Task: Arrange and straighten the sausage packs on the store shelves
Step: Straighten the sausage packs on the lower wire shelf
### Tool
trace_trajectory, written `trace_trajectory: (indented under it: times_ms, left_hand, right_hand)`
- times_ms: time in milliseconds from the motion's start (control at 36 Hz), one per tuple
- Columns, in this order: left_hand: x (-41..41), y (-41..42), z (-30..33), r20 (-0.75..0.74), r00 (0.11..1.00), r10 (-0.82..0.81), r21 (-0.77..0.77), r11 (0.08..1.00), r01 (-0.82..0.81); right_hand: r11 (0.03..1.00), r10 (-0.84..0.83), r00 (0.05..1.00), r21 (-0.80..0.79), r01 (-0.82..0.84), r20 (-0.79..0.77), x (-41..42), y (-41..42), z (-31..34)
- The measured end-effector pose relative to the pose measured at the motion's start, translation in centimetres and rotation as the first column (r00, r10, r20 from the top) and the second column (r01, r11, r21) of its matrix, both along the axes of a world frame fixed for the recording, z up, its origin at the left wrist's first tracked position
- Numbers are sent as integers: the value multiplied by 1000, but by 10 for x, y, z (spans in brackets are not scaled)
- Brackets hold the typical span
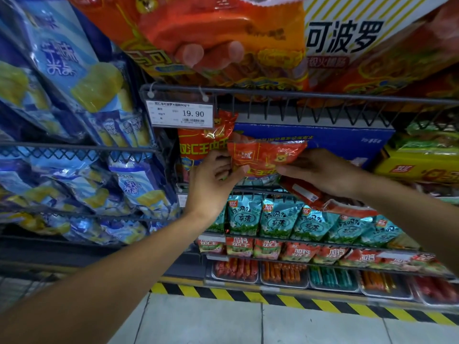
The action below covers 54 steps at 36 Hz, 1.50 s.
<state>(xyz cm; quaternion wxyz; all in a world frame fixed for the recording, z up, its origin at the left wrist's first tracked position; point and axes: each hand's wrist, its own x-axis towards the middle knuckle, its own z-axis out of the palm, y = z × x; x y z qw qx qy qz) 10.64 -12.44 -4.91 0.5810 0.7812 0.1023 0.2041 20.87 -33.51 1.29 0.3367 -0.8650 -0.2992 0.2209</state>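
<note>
1. Between the two hands, at the middle wire shelf, a red sausage pack (264,156) is held with its long axis running roughly left to right, its right end tipped slightly higher, so it lies crooked against the upright red pack (202,145) standing just behind and to its left.
2. Left hand (211,180) pinches the pack's left edge with its fingertips; right hand (323,171) pinches the lower right edge, and also appears to clamp a second, narrower red pack (323,198) underneath, slanting down to the right.
3. Both hands sit just below the pack, about equally near, so it likely needs turning upright to match its neighbour.
4. Outward, a price tag (180,114) hangs from the shelf rail (323,95) above, and teal packs (278,217) line the shelf below.
</note>
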Motion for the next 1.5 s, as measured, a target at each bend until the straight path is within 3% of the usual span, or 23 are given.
trace_trajectory:
  times_ms: [139, 250, 333, 528, 667, 833, 1056, 1222, 1306, 1361, 1417, 1500]
  left_hand:
    - [-4, -6, 3, 20, 1000, 22, -89, 996, -20]
    - [-5, -19, 11, 67, 997, 22, -138, 990, -13]
    - [-7, -21, 14, 67, 997, 25, -144, 990, -15]
    - [-15, -9, 2, -135, 987, -90, -72, 994, 81]
    - [-21, -6, -1, -158, 981, -114, 238, 960, 150]
    - [-11, -2, -7, -295, 937, -187, 445, 841, 308]
    - [-14, -21, -11, -217, 964, -154, 244, 947, 207]
    - [-14, -14, -16, -190, 971, -148, 320, 925, 204]
    - [-16, -10, -19, -142, 983, -120, 496, 850, 175]
    - [-15, -7, -20, -22, 993, -116, 651, 752, 102]
    - [-11, -2, -21, 46, 983, -179, 780, 621, 76]
    - [-2, 11, -22, -21, 983, -182, 927, 364, 88]
  right_hand:
    - [1000, -24, 997, 9, 23, 68, 5, 9, -1]
    - [975, -168, 980, 165, 149, 110, 3, 14, 1]
    - [973, -176, 973, 177, 149, 151, 5, 14, 4]
    - [972, -210, 978, 105, 208, 10, 16, 11, -14]
    - [984, -170, 985, 52, 169, 15, 21, 10, -13]
    - [981, -157, 984, -99, 165, 81, 30, 18, -18]
    - [985, -156, 980, -58, 164, 125, 27, 23, -19]
    - [988, -144, 988, -52, 147, 57, 28, 29, -19]
    - [991, -111, 994, -71, 112, 25, 29, 28, -15]
    - [990, -102, 994, -91, 105, 33, 28, 26, -11]
    - [988, -101, 993, -115, 108, 59, 28, 26, -11]
    - [983, -76, 989, -157, 95, 124, 25, 32, -15]
